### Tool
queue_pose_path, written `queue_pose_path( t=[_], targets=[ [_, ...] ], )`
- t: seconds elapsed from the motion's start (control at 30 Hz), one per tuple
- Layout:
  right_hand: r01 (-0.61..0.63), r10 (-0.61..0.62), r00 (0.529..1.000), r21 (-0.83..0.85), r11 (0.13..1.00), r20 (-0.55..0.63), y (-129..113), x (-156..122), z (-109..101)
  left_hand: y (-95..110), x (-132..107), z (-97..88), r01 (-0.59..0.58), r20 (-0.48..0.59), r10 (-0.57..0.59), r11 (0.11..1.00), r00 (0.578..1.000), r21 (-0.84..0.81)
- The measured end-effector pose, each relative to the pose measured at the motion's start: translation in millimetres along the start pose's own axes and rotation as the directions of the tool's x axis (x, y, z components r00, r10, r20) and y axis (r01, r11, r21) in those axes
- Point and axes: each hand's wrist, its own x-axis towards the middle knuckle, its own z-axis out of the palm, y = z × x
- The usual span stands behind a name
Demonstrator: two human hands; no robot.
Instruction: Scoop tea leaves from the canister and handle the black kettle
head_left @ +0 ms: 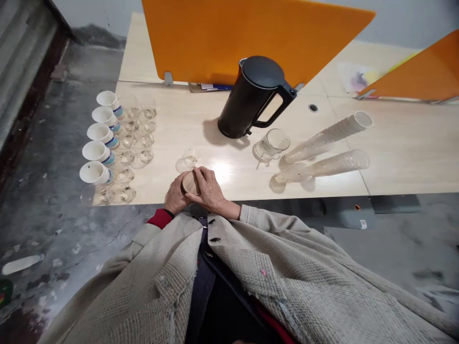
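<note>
Presently, the left hand (175, 193) wraps the left side of a round container (190, 183) with a tan top, fingers curled against its wall. The right hand (211, 190) grips the opposite side, with fingers at the top. The container is at the front edge of the table (172, 114); whether its base touches the surface cannot be determined. Just beyond it is a single clear cup (190, 157). At the table's left end, five white paper cups (99, 134) form a column beside rows of clear cups (132, 126). A black kettle (247, 102) stands upright before an orange panel (222, 38). Right of the kettle are a glass vessel (271, 145) and two nested cup stacks (330, 136), both lying on their sides.
</note>
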Motion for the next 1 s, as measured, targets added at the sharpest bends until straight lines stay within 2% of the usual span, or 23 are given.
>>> queue_pose_path(
  t=[0.17, 0.27, 0.33, 0.43, 0.6, 0.7, 0.8, 0.87, 0.9, 1.0],
  targets=[
    [-0.027, 0.032, 0.999, 0.107, 0.994, -0.041, 2, 0, 0, 0, 1, 4.2, 0.046, -0.036, -0.043, 0.997, 0.998, 0.066],
    [-0.016, 0.037, 0.989, 0.147, 0.989, -0.140, 8, -4, -9, 2, 0, 3.3, 0.079, -0.046, -0.075, 0.992, 0.996, 0.096],
    [-0.038, 0.068, 0.968, 0.126, 0.991, -0.240, 21, -8, -16, 3, 0, 1.4, 0.071, -0.039, -0.068, 0.993, 0.997, 0.097],
    [-0.155, 0.169, 0.926, 0.069, 0.986, -0.339, 54, -17, -23, 2, 0, -0.9, 0.018, -0.049, -0.014, 0.996, 0.999, 0.086],
    [-0.345, 0.327, 0.907, -0.022, 0.938, -0.267, 106, -33, -17, -1, 0, 0.3, -0.001, -0.084, 0.010, 0.995, 0.996, 0.101],
    [-0.339, 0.316, 0.924, -0.079, 0.937, -0.213, 115, -39, -12, -1, 0, 0.9, 0.002, -0.089, 0.009, 0.993, 0.996, 0.116],
    [-0.322, 0.296, 0.920, -0.064, 0.944, -0.257, 118, -43, -20, -1, 1, 0.0, -0.007, -0.085, 0.016, 0.994, 0.996, 0.105],
    [-0.356, 0.340, 0.864, 0.028, 0.934, -0.373, 124, -47, -35, 0, 2, -0.7, -0.011, -0.079, 0.019, 0.996, 0.997, 0.092],
    [-0.381, 0.383, 0.809, 0.097, 0.919, -0.446, 129, -48, -44, 1, 2, -1.0, -0.013, -0.078, 0.019, 0.996, 0.997, 0.087],
    [-0.420, 0.523, 0.580, 0.320, 0.849, -0.625, 153, -48, -77, 3, 2, -1.0, -0.014, -0.079, 0.021, 0.997, 0.997, 0.080]
  ],
)
